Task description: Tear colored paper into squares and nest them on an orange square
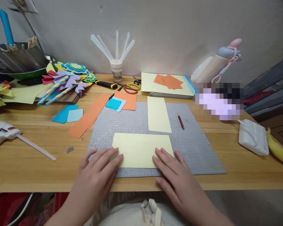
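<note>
The fingers [103, 157] of the left hand [94, 175] lie slightly apart, clamped on nothing, over the left end of a pale yellow paper sheet [140, 147] at the lower centre of the frame. Those of the right hand [176, 177] are likewise parted, resting on its right end, with the thumb lower down, near the front edge of a gray cutting mat [200, 153]. The sheet lies flat on this mat, which rests on a wooden counter [49, 175]. Above the sheet, at the centre, is a narrower pale yellow strip [159, 114]; a dark red pencil [180, 121] lies right of it. Orange paper strips [91, 116] lie left of centre, a white glue gun [3, 135] at the left edge, and scissors [132, 89] with red and yellow handles at upper centre, below a paper cup [116, 73] of white sticks [117, 45].
</note>
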{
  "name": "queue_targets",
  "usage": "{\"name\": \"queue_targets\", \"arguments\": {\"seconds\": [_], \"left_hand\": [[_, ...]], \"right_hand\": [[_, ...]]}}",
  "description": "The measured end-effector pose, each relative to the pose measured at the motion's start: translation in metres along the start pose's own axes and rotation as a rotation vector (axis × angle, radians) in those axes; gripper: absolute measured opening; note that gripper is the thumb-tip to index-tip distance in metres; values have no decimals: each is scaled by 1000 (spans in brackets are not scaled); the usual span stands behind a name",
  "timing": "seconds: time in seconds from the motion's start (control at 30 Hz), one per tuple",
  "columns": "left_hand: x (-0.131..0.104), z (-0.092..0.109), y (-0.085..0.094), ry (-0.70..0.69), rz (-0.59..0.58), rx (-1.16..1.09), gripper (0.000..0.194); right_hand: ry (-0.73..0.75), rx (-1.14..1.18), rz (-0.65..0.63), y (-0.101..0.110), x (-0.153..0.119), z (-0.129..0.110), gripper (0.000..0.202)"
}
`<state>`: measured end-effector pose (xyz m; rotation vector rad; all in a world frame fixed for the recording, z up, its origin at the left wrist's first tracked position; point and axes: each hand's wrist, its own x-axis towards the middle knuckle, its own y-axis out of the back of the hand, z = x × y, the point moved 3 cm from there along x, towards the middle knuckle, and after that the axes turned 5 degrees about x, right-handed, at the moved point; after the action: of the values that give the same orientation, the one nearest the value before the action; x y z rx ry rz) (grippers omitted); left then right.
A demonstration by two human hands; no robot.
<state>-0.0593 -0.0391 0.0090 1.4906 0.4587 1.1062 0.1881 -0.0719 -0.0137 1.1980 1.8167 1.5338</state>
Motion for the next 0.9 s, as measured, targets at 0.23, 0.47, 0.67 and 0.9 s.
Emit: {"name": "queue_targets", "arguments": {"seconds": [0.23, 0.47, 0.67, 0.9], "left_hand": [[0, 46, -15, -64, 51, -64, 25], [-5, 54, -23, -35, 68, -71, 26], [-5, 55, -23, 12, 104, -40, 21], [-7, 45, -7, 64, 70, 71, 21]], "right_hand": [[13, 17, 140, 9, 1, -21, 37], [-114, 126, 255, -1, 0, -33, 34], [-158, 122, 248, -4, -2, -35, 35], [-304, 116, 254, 6, -10, -28, 31]]}}
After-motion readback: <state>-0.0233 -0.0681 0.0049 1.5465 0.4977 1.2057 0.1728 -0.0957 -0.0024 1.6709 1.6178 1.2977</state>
